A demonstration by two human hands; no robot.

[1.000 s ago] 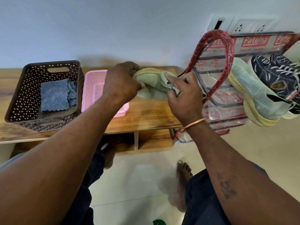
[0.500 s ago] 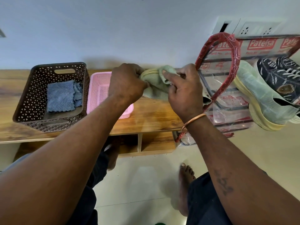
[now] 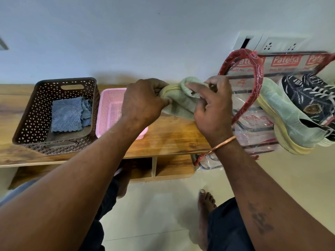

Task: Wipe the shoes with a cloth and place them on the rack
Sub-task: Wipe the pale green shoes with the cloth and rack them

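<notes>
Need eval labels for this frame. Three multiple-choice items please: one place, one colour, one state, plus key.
1. Where is the blue cloth? A) in a bucket B) in the brown basket C) on a chair
2. Colour of the wiping cloth the right hand holds? A) pale green B) red C) white
3. The left hand is: A) flat, open B) gripping the shoe C) curled, empty
Key: 1B, it lies within the basket walls; 2A, pale green terry shows; 3B, fingers curl round the shoe.
</notes>
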